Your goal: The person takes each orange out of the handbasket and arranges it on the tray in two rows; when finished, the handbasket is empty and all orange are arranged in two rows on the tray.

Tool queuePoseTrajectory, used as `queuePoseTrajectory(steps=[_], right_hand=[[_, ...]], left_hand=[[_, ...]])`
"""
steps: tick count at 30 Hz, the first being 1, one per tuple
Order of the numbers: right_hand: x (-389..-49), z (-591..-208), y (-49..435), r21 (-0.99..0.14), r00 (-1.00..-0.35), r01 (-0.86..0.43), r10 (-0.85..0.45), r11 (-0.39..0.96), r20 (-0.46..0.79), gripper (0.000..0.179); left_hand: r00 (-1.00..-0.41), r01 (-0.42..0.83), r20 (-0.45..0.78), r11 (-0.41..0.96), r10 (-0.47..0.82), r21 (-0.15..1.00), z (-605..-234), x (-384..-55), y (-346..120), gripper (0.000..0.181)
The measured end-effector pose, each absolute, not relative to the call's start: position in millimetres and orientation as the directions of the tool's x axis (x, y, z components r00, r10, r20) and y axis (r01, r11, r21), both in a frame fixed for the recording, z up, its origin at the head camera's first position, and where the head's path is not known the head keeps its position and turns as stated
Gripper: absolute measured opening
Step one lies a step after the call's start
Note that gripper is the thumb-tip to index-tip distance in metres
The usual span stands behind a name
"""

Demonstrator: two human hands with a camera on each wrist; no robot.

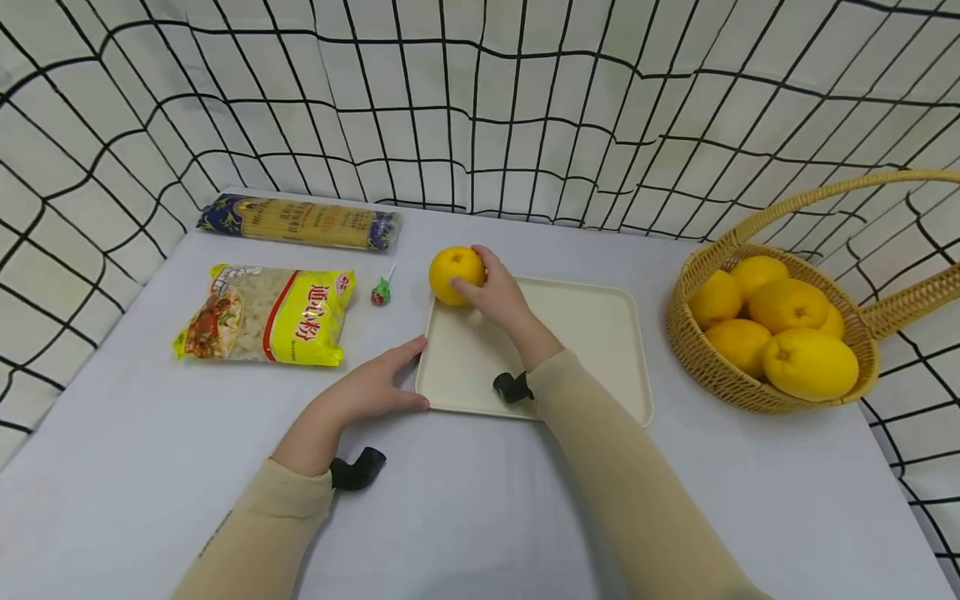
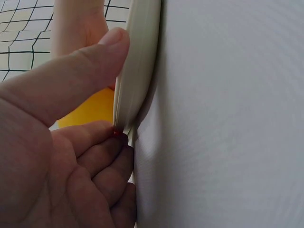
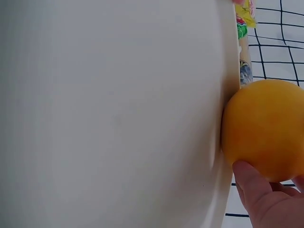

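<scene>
- The fingers (image 1: 487, 262) of the right hand (image 1: 502, 298) are curled round an orange (image 1: 454, 277), thumb on its near side.
- That orange lies at the far left corner of the cream tray (image 1: 588, 333) and hides it; from here I can't tell whether it rests on the rim or is held just over it.
- It looks nearly round, so I make out no long axis; the tray's long sides run left to right.
- The left hand (image 1: 375, 387), fingers relaxed and gripping nothing I can see, touches the tray's left edge by the near corner. The orange is beyond it, farther up that edge, so the right hand is the nearer.
- Just left of the orange, on the tabletop (image 1: 450, 508), lies a wrapped lollipop (image 1: 381, 292).
</scene>
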State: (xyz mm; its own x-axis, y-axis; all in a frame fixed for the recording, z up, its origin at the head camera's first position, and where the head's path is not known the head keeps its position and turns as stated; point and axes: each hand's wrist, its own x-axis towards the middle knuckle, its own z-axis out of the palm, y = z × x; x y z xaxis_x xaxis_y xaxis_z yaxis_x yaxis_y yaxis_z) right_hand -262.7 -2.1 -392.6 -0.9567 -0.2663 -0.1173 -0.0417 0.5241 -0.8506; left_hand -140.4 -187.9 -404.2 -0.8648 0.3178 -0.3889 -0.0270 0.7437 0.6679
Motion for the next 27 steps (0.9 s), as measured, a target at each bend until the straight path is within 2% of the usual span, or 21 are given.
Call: queuePoseTrajectory(steps=[17, 27], right_hand=[[-263, -391, 3, -0.839, -0.948, 0.007, -0.263, 0.544, -0.179, 0.077], [-256, -381, 13, -0.803, -0.949, -0.056, -0.281, 0.593, -0.141, 0.082]], left_hand=[[-0.868, -0.026, -0.380, 0.735, 0.319, 0.677, -406, -141, -186, 0.090], [-0.870, -0.027, -0.382, 0.743, 0.312, 0.669, -406, -141, -186, 0.090]])
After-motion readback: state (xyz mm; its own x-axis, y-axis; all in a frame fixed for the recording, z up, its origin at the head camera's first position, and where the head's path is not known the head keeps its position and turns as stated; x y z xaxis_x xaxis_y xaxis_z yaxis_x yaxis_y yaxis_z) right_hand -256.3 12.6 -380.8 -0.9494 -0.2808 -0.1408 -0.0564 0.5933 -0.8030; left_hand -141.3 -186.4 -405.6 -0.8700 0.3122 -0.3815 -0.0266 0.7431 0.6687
